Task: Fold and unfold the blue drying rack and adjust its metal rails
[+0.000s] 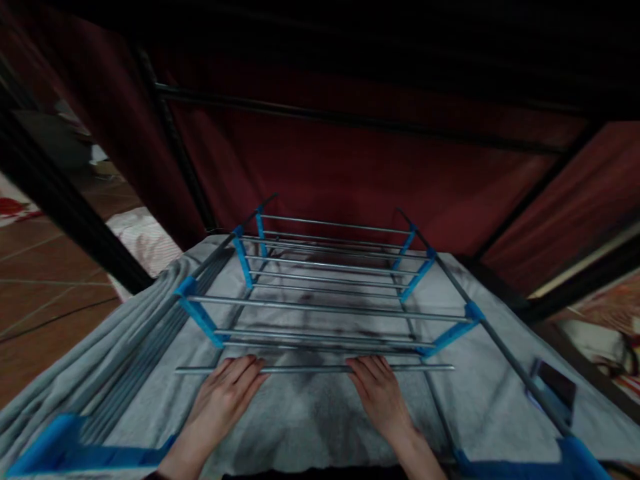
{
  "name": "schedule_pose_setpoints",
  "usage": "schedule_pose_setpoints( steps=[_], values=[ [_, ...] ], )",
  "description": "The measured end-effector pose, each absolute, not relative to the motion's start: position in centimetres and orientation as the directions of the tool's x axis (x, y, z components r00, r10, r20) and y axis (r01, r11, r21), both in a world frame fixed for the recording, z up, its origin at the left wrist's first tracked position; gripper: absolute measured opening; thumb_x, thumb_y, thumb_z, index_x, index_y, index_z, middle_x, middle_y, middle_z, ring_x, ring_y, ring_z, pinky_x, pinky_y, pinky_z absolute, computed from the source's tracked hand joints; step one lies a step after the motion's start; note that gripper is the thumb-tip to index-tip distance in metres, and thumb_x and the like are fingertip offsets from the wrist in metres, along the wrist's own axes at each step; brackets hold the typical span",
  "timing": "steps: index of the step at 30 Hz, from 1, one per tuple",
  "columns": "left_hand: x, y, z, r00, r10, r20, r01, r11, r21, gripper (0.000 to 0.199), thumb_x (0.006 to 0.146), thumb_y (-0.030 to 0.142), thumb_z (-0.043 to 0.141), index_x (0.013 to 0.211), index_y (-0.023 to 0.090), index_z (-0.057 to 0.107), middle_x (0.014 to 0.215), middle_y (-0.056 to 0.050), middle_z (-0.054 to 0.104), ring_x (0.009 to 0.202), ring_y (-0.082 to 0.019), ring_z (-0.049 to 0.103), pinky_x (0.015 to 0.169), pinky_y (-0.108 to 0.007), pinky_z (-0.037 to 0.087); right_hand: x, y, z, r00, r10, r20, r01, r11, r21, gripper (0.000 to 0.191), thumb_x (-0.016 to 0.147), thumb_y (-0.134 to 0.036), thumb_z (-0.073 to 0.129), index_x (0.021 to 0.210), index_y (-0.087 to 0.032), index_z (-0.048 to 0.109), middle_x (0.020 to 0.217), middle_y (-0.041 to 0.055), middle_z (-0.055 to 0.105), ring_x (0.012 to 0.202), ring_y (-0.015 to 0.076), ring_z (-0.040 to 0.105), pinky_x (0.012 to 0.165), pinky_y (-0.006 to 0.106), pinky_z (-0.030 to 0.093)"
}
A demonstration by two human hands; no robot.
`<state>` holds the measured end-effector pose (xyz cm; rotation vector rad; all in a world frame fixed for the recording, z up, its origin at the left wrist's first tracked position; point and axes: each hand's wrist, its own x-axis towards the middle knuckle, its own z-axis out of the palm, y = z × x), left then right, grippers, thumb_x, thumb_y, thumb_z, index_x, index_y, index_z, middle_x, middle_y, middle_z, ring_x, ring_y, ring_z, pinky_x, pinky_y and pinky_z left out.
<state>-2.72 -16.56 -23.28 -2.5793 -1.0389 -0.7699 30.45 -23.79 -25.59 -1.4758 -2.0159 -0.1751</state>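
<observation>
A loose grey metal rod point(305, 369) lies crosswise in front of me, gripped near both ends. My left hand point(227, 387) is closed over its left part, and my right hand point(375, 390) is closed over its right part. Just beyond the rod stands a partly assembled rack of metal tubes with blue plastic brackets. Its nearest fitted crossbar point(330, 308) spans between a left bracket point(200, 317) and a right bracket point(455, 333). Two more blue brackets, left point(90, 453) and right point(535, 467), sit close to my body without a crossbar between them.
Several spare rods point(150, 343) rest along the left side of the grey cloth point(310, 413). A smartphone point(553, 387) lies under the right side tube. Dark red curtains point(350, 173) and black frame bars point(360, 119) close off the far side.
</observation>
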Motion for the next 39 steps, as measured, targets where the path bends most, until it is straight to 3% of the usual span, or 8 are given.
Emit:
schedule_pose_setpoints(
  steps=[4, 9, 22, 39],
  values=[
    [-4.3, -15.5, -24.2, 0.696, 0.441, 0.566, 0.618, -0.769, -0.161, 0.030, 0.103, 0.030, 0.040, 0.109, 0.026, 0.070, 0.105, 0.000, 0.073, 0.096, -0.017, 0.064, 0.091, -0.031, 0.044, 30.0, -23.0, -24.8, -0.175, 0.837, 0.519, 0.913, 0.335, -0.234, 0.021, 0.097, -0.019, 0.059, 0.116, -0.025, 0.065, 0.101, 0.0013, 0.072, 0.091, 0.0190, 0.065, 0.089, 0.037, 0.049],
    [-5.5, -15.1, -25.8, 0.747, 0.426, 0.510, 0.608, -0.748, -0.266, 0.041, 0.100, 0.017, 0.034, 0.113, 0.029, 0.071, 0.110, -0.002, 0.074, 0.105, -0.021, 0.064, 0.095, -0.036, 0.043, 30.1, -22.7, -24.2, -0.214, 0.847, 0.487, 0.919, 0.343, -0.193, 0.024, 0.095, -0.020, 0.063, 0.118, -0.026, 0.066, 0.104, 0.0018, 0.072, 0.096, 0.0189, 0.063, 0.091, 0.036, 0.048],
    [-6.3, -14.4, -27.8, 0.792, 0.379, 0.478, 0.564, -0.754, -0.337, 0.045, 0.092, 0.012, 0.036, 0.114, 0.029, 0.071, 0.117, -0.003, 0.073, 0.108, -0.024, 0.065, 0.095, -0.039, 0.046, 31.4, -21.2, -23.1, -0.286, 0.836, 0.468, 0.921, 0.375, -0.107, 0.021, 0.098, -0.025, 0.060, 0.118, -0.025, 0.066, 0.103, 0.0013, 0.072, 0.094, 0.0181, 0.061, 0.094, 0.037, 0.044],
    [-6.0, -13.4, -29.3, 0.721, 0.430, 0.543, 0.609, -0.768, -0.200, 0.047, 0.093, 0.015, 0.033, 0.123, 0.028, 0.066, 0.115, -0.007, 0.073, 0.110, -0.025, 0.065, 0.099, -0.041, 0.045, 32.4, -20.3, -22.7, -0.298, 0.834, 0.464, 0.925, 0.372, -0.074, 0.021, 0.097, -0.024, 0.062, 0.118, -0.024, 0.066, 0.107, 0.0030, 0.071, 0.096, 0.0181, 0.060, 0.091, 0.037, 0.045]
  ],
)
